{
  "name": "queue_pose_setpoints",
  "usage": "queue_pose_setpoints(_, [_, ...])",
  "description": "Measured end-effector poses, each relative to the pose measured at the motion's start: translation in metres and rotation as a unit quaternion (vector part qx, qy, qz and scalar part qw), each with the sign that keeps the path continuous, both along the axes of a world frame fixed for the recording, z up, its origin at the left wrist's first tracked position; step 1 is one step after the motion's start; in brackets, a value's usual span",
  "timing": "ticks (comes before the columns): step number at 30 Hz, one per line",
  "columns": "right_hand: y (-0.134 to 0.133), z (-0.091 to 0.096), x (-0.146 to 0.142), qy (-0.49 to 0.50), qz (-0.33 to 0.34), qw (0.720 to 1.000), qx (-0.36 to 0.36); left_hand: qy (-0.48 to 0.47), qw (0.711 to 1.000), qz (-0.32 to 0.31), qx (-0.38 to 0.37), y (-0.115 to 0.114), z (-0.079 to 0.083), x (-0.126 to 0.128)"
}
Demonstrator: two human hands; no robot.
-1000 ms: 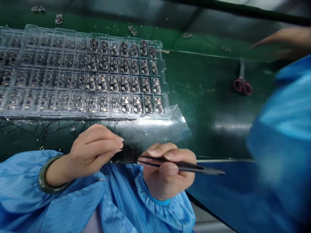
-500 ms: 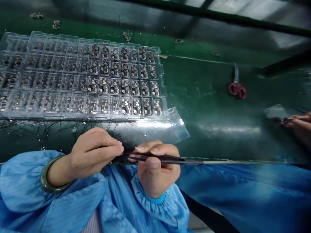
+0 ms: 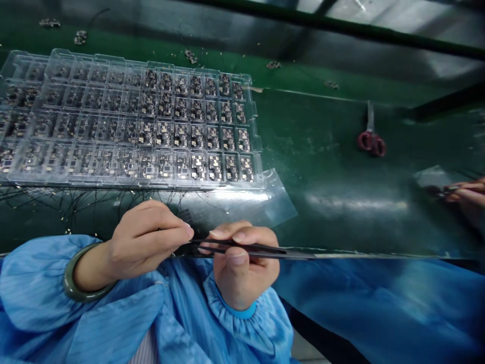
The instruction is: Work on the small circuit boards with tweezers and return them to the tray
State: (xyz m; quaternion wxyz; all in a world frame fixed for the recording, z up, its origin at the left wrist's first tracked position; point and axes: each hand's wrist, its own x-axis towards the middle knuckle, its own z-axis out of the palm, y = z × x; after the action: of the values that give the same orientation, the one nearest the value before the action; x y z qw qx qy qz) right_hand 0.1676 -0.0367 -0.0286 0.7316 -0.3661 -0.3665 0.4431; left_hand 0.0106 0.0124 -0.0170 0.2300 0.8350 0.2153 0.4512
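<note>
right hand (image 3: 242, 268) clenched on the tweezers (image 3: 250, 248), left hand (image 3: 146, 240) pinching a tiny dark part (image 3: 185, 247) just below the clear tray (image 3: 15, 174), so a slipped tip could flick it into the loose wires (image 3: 76, 202) at the tray's near edge.

You're getting dim, green-tinted light overall, coming from above and behind the far edge. A soft glare streak is showing on the table (image 3: 356, 202), and the clear film (image 3: 242, 205) and tray (image 3: 125, 121) are throwing bright reflections that are washing out the tray's left cells. Your hands (image 3: 151, 240) are staying fairly sharp and evenly lit, casting little shadow. Edges are bending from wide-angle distortion; the right side is smearing, with the blue fabric (image 3: 379, 308) and another person's fingers (image 3: 468, 192) looking blurred. The scissors (image 3: 371, 139) are looking soft.
</note>
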Motion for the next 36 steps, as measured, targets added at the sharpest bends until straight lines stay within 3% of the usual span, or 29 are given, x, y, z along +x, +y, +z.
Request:
queue_pose_setpoints(21, [-0.0017, -0.0025, -0.0014, 0.009, 0.01, 1.0, 0.013, -0.016, 1.0, 0.004, -0.016, -0.0004, -0.0014, -0.0004])
queue_pose_setpoints(36, [-0.0051, -0.0017, 0.002, -0.08, -0.023, 0.996, 0.016, -0.024, 0.998, 0.008, -0.055, 0.0001, 0.0015, 0.0018])
